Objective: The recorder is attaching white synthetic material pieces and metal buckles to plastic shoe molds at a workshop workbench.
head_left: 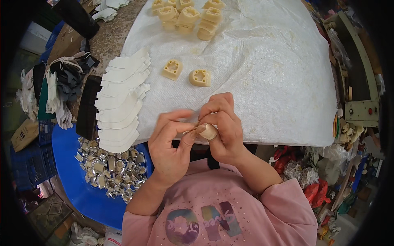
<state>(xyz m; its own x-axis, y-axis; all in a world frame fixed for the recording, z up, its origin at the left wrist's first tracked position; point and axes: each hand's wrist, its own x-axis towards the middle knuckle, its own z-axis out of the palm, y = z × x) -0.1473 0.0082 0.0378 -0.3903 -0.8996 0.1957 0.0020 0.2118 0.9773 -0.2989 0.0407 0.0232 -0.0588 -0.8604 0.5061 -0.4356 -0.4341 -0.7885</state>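
Blue tub (69, 180): sits at your far left, below the table edge, holding a heap of small shiny metal clips (111, 170).
White strips (121, 102): a fanned stack of flat shaped pieces lies on the sheet's left edge, just beside your left hand.
Left hand (170, 145): your thumb and fingers pinch in toward the small piece; you appear to steady or wrap it, though what lies under the fingertips is hidden.
Small cream piece (208, 132): it sits between both your hands, above the near table edge, close to your chest.
Right hand (223, 127): your fingers curl closed around the cream piece from above.
Loose cream blocks (173, 69): 2 lie apart on the white sheet (266, 74), ahead of your hands.
Cream block pile (188, 16): roughly 10 are stacked at the sheet's far edge.
Progress: judging by the full tub and tall strip stack, you seem to have much left to work through.
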